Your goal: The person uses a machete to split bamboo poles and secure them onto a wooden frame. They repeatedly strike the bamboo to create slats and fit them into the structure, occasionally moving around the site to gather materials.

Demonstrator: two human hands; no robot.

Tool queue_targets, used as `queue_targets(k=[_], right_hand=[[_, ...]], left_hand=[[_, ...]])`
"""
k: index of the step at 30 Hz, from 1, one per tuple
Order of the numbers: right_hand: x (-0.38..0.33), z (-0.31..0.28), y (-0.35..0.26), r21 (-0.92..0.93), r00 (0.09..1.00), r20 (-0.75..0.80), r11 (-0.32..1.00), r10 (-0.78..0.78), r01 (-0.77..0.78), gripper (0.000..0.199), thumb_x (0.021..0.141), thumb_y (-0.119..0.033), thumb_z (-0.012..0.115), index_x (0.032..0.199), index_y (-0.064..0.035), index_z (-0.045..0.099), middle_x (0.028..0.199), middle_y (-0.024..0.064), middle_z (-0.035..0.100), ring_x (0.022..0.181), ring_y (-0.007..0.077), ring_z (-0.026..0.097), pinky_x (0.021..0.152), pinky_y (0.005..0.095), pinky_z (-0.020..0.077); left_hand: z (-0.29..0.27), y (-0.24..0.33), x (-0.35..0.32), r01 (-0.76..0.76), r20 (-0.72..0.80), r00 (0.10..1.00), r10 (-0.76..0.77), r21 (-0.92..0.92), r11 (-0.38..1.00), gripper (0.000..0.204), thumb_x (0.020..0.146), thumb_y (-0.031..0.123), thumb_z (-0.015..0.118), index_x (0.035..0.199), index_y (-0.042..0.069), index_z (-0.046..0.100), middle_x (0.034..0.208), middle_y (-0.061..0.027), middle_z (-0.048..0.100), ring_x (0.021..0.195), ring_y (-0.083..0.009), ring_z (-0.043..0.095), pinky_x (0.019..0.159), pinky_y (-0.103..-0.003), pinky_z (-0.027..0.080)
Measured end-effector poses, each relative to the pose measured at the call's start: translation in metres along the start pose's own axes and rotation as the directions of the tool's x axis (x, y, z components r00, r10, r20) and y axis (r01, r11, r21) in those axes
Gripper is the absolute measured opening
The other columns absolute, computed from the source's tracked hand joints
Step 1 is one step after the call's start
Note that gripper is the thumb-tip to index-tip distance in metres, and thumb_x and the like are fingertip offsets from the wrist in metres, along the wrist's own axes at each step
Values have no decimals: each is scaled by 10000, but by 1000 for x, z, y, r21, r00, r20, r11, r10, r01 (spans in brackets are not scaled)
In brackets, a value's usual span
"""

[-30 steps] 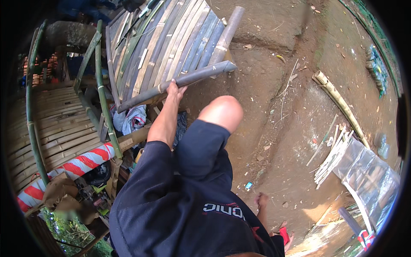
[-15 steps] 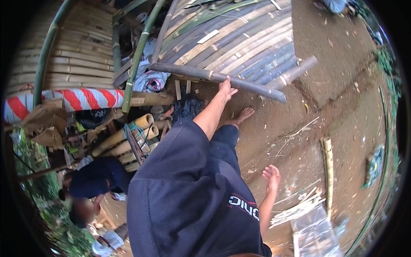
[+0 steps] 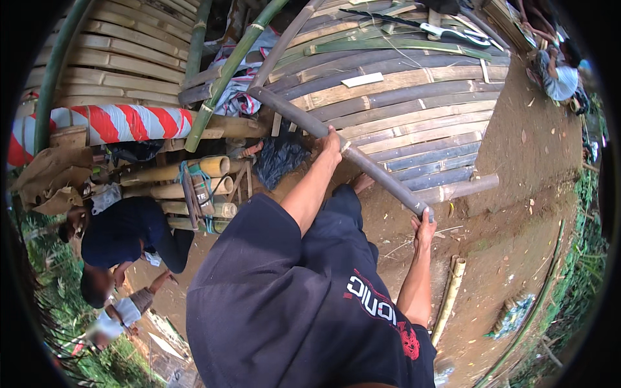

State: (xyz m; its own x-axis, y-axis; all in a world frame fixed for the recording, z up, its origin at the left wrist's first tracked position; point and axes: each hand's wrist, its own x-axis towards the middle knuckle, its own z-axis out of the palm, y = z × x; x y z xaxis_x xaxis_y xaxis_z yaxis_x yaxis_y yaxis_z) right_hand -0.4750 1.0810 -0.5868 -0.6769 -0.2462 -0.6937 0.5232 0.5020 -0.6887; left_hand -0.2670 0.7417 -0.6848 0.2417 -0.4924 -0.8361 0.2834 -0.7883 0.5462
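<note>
A long grey bamboo pole (image 3: pixel 362 158) runs on a slant from the upper middle of the frame down to the right of centre, lying over the slatted bamboo platform (image 3: pixel 414 97); the left hand (image 3: pixel 333 143) is wrapped over the pole near its midpoint, and the right hand (image 3: pixel 424 226) cups its lower end, fingers closed about the cut tip; the pole looks stiff and fairly hefty for its length, likely to swing at the far end if held from one spot only, so a spread grip suits it, one hand at the middle and one at the end; its skin looks smooth and dull, perhaps a little slippery, and the cut rim may be sharp; a red and white striped pole (image 3: pixel 123 123) lies at the upper left; another person (image 3: pixel 123 236) crouches at the lower left
</note>
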Motion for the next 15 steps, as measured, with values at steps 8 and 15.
queue_targets(k=[8,15], right_hand=[[7,-12,-6,199,997,-2,977,82,-80,396,888,-300,684,1113,-61,464,953,95,609,749,191,647,615,275,564],[1,0,-30,231,992,33,965,119,-124,353,897,-266,673,1150,-89,503,1003,69,594,818,205,646,684,287,573]], left_hand=[[15,31,-49,35,-113,993,-21,128,991,777,934,373,583,1386,-31,97,1316,-234,420,1081,-336,564,851,-467,546],[-2,8,-11,53,-165,984,-65,-73,996,840,905,409,619,1437,98,47,1393,-182,383,1139,-372,534,915,-652,446]])
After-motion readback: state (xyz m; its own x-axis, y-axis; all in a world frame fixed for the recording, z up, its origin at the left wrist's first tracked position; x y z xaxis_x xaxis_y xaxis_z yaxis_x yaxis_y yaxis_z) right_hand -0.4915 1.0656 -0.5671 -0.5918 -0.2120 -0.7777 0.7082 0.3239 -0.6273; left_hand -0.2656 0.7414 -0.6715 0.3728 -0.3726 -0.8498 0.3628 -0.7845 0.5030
